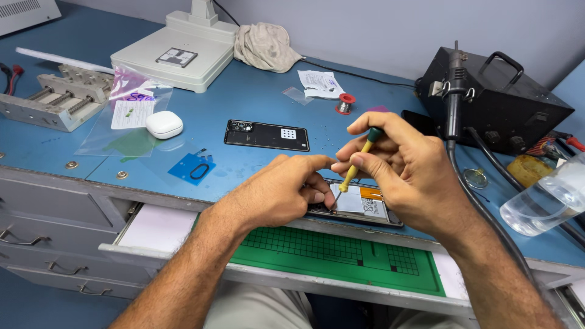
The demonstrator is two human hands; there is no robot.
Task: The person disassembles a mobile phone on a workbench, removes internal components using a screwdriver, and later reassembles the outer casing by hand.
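Item: opened phone (365, 207), back cover off, lying at the bench (256, 103) front edge at 6 o'clock from the detached black back cover (266, 134). Left hand (274, 195) presses down on its left end; right hand (402, 167) pinches a yellow-shafted precision screwdriver (359, 164), tip down at the phone's interior. Handling note (a judgement): keep the driver vertical and the 1 steadying hand firm, so the tip stays seated.
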